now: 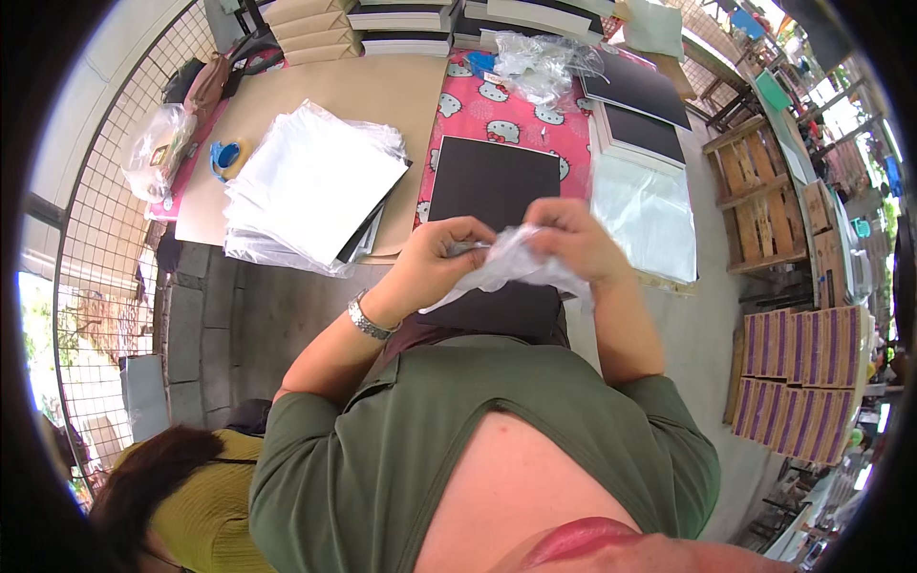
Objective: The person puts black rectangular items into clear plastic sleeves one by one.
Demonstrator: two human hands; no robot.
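Both my hands are raised in front of me at the table edge, closed on a crumpled clear plastic bag (506,260). My left hand (444,256), with a metal watch on its wrist, pinches one side of it. My right hand (576,237) grips the other side and is slightly blurred. Just beyond them lies a flat black sheet or board (494,177). To the left is a loose pile of white sheets in clear plastic sleeves (320,181). On the right, a stack of clear plastic bags (645,215) lies beside black-topped boards (642,132).
A blue tape roll (227,159) sits left of the pile on brown paper (396,95). Crumpled plastic (549,67) lies farther back, before stacked boards (401,43). A person in a yellow-green top (215,506) is at lower left. Wooden pallets (755,196) and boxes (802,382) stand right.
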